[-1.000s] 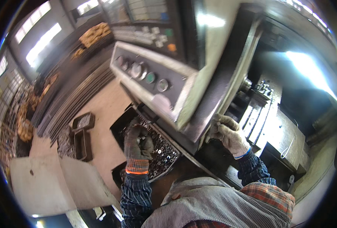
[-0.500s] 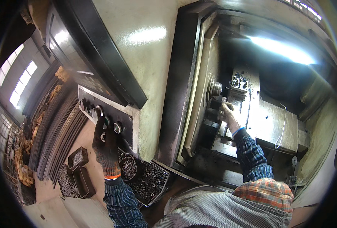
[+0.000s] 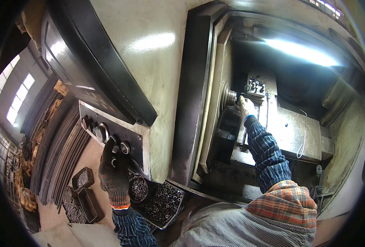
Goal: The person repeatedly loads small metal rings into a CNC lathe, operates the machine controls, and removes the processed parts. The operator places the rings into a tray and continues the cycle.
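My left hand (image 3: 113, 177), in a dark knitted glove with an orange cuff edge, reaches up to the control panel (image 3: 130, 156) of a lathe. Its fingers are stretched out over the panel's round buttons, and a fingertip lies beside the large knob (image 3: 101, 132). Inside the machine, my right hand (image 3: 247, 108) is right beside the round metal spindle nose (image 3: 230, 98). Its fingers are closed together toward the spindle. Whatever they pinch is too small and hidden to make out. Just beyond that hand stands the tool block (image 3: 256, 85) with several bolts.
Below the panel sits a tray (image 3: 178, 208) of small metal rings, with a round container (image 3: 139, 189) in it. Small metal boxes (image 3: 92, 206) and long rods (image 3: 53, 160) lie at left. A dark screen housing (image 3: 108, 70) overhangs the panel. A pale hose (image 3: 304, 136) curves over the machine bed.
My right hand has moved up and farther in, closer to the spindle nose. My left hand has dropped slightly from the large knob to the buttons. The view has shifted a little.
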A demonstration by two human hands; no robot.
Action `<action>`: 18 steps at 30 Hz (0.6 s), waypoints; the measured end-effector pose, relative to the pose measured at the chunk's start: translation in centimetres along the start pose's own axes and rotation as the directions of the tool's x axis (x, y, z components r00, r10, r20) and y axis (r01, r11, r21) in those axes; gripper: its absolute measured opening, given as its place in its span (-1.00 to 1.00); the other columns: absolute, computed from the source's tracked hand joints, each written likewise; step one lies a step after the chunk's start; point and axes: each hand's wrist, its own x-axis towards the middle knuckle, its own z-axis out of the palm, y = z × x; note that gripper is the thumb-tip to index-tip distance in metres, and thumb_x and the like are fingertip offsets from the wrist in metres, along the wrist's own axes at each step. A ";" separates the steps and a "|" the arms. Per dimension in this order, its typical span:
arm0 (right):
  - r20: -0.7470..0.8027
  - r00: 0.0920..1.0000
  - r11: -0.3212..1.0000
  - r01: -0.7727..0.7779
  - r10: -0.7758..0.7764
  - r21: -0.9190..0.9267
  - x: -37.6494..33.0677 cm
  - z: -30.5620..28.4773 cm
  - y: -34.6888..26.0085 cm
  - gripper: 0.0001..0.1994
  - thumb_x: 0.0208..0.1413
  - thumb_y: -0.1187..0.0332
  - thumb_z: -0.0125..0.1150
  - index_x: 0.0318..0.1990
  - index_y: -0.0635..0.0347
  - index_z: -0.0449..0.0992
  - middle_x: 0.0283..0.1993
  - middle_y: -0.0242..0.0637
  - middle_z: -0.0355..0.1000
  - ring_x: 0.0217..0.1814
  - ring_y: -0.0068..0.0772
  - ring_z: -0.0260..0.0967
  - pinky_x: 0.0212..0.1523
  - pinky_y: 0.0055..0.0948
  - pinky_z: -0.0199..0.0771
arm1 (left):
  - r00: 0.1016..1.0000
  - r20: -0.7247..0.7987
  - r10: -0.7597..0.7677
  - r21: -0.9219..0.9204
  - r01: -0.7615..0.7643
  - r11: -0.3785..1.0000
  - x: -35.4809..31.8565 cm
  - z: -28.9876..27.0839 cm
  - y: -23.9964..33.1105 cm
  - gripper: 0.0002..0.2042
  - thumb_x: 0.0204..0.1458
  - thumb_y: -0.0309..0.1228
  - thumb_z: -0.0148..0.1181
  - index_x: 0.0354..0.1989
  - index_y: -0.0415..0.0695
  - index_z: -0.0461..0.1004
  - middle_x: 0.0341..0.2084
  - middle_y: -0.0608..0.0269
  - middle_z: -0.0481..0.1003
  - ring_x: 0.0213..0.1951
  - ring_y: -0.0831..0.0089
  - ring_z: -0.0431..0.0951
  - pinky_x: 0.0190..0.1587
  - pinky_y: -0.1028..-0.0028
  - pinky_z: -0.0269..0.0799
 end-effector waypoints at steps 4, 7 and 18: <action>-0.006 0.998 0.992 -0.067 0.068 0.108 1.4 0.5 0.1 -0.51 0.29 0.02 0.06 0.21 0.14 0.28 0.03 -0.21 0.36 -0.01 -0.21 0.39 -0.13 -0.07 0.58 | 0.998 -0.003 0.061 0.073 -0.061 0.995 -0.1 0.0 0.5 -0.55 0.11 -0.62 0.11 0.21 -0.08 0.43 -0.01 0.19 0.57 -0.23 0.57 0.56 -0.20 0.56 0.44; 0.009 0.993 0.967 -0.118 0.119 0.225 1.2 1.0 -0.5 -0.58 0.32 0.06 0.01 0.17 0.13 0.29 0.05 -0.19 0.35 0.07 -0.15 0.34 -0.04 0.05 0.53 | 0.997 -0.068 0.027 0.044 -0.024 0.999 -0.7 0.8 0.9 -0.54 0.11 -0.63 0.10 0.22 -0.04 0.43 -0.16 0.27 0.59 -0.34 0.62 0.51 -0.28 0.60 0.42; 0.032 0.999 0.993 0.006 -0.010 0.114 0.6 -0.3 -0.8 -0.56 0.32 0.08 0.02 0.16 0.23 0.34 0.04 -0.13 0.37 0.01 -0.20 0.38 0.06 -0.10 0.46 | 0.990 -0.136 0.047 -0.089 -0.060 0.994 -0.9 1.8 -0.8 -0.51 0.08 -0.67 0.07 0.22 -0.04 0.43 -0.33 0.36 0.56 -0.38 0.68 0.45 -0.31 0.63 0.36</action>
